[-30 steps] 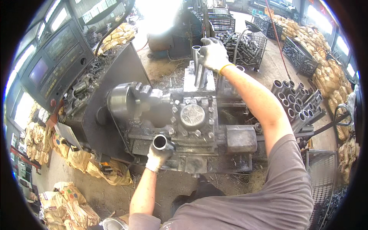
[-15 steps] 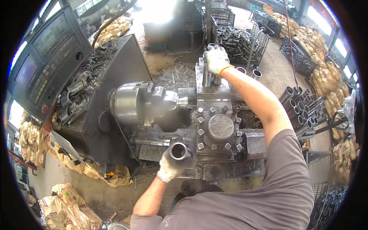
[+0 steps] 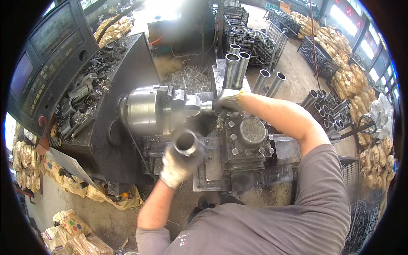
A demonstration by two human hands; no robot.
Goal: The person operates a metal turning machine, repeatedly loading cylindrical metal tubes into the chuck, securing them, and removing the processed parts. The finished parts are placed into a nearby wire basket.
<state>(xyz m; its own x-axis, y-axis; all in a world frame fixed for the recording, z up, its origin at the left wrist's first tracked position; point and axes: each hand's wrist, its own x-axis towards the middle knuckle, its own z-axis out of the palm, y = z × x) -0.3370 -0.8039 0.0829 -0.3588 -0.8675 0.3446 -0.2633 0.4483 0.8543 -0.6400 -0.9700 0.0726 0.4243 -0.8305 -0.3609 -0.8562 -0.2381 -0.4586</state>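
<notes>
My left hand (image 3: 173, 168), in a pale work glove, is closed around a short, thick-walled metal tube (image 3: 186, 144). The tube's open end faces up, in front of the lathe chuck (image 3: 146, 109), and motion blurs it. My right hand (image 3: 230, 99), also gloved, is at the outer end of a small round metal part (image 3: 206, 107) held in the chuck jaws (image 3: 185, 104). Its fingers are blurred and partly hidden, so their grip does not show. Right below that hand is the square tool post (image 3: 253, 129), ringed with bolts.
Several metal tubes (image 3: 231, 68) stand upright behind the tool post. More tubes (image 3: 325, 108) are stacked at the right. A control panel (image 3: 46, 63) and a chip-strewn cabinet top (image 3: 85, 93) flank the left. Wire baskets (image 3: 276, 44) of parts stand behind.
My right hand has come down from the upright tubes to the chuck's part, uncovering the tubes. My left hand has raised its tube toward the chuck. The tool post sits farther right of the chuck.
</notes>
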